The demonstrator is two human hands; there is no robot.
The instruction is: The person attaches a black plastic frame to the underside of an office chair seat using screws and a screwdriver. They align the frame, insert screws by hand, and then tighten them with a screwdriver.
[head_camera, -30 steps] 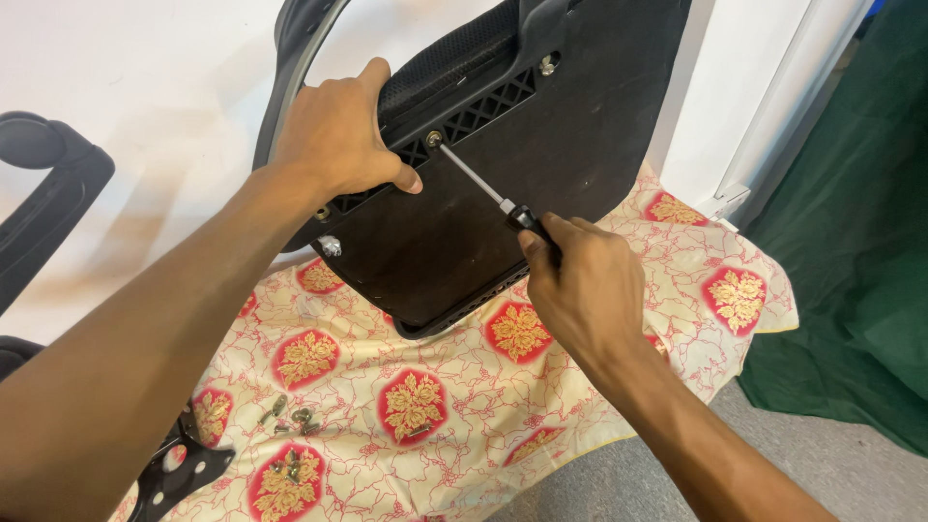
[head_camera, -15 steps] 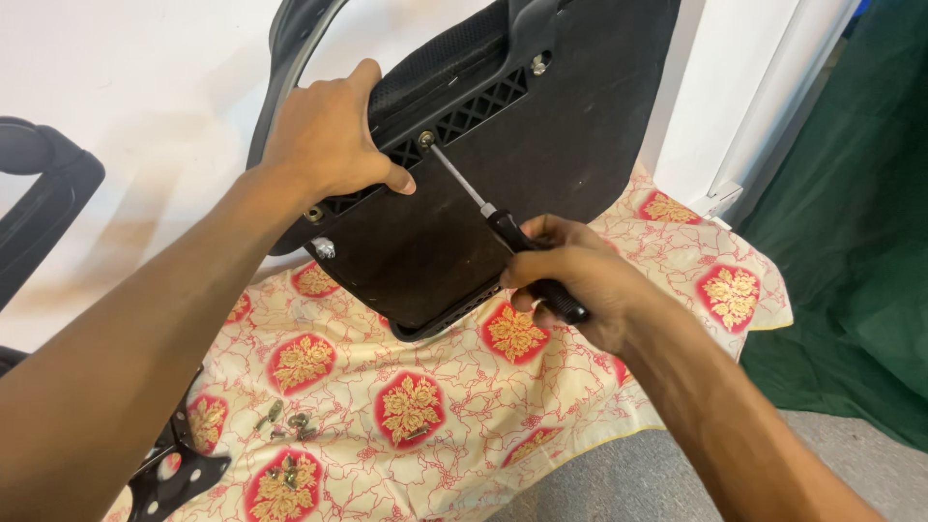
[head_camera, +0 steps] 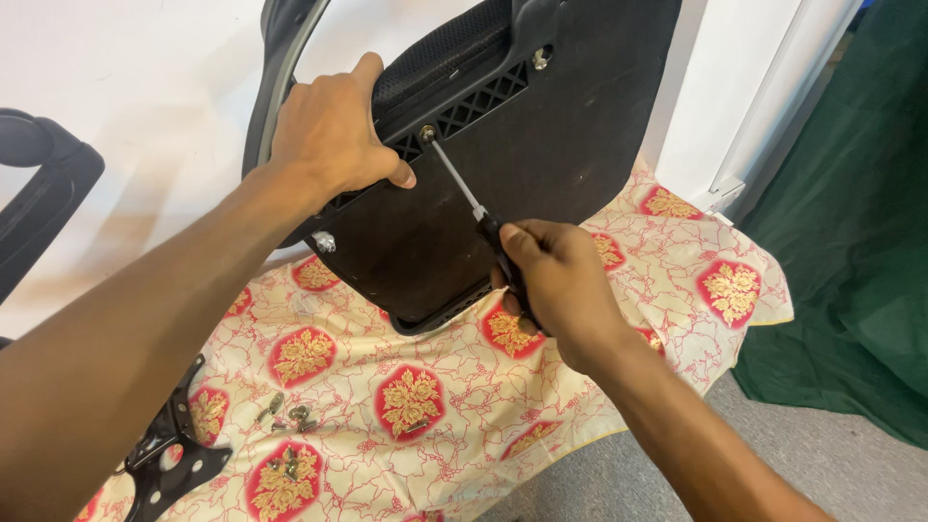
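Note:
A black chair seat panel [head_camera: 541, 126] stands on edge, leaning on a white wall. My left hand [head_camera: 333, 135] grips its ribbed plastic bracket from above. In my right hand [head_camera: 556, 275] is a black-handled screwdriver [head_camera: 478, 208]; its metal tip sits on a silver screw [head_camera: 426, 132] in the bracket. A second silver screw [head_camera: 541, 58] shows at the bracket's upper right, and a silver bolt head [head_camera: 325, 242] sits on the panel's lower left edge.
A cream cloth with red and gold medallions [head_camera: 425, 387] covers the floor. Several loose screws [head_camera: 288, 418] lie on it beside a black metal plate [head_camera: 174, 454]. A black chair armrest [head_camera: 43, 184] stands left. Green fabric [head_camera: 851, 251] lies right.
My right hand has turned on the screwdriver handle and shifted its grip while the tip stays on the screw. The view has drifted slightly; my left hand keeps its hold.

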